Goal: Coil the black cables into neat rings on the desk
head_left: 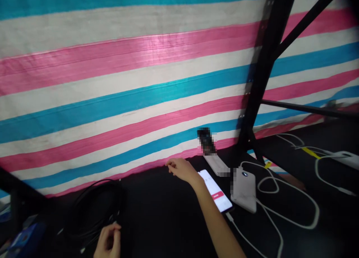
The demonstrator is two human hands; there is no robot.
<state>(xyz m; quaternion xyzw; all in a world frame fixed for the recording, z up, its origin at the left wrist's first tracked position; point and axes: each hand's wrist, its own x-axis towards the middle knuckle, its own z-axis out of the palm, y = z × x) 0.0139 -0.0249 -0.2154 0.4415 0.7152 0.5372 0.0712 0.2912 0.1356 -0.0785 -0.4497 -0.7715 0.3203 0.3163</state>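
A person's right hand (182, 169), fingers spread and empty, rests on the dark tabletop (157, 213) with a lit, plugged-in phone (215, 190) at its 4 o'clock, while the left hand (108, 243), at 7 o'clock, pinches a black cable (95, 209) in its grip.

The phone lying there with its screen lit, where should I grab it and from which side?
Pinch the phone by its two long edges, near the far end, coming from above. It lies flat, screen up, so only the edges offer a hold. A white cable seems plugged into its near end, and the power bank sits close on one side.
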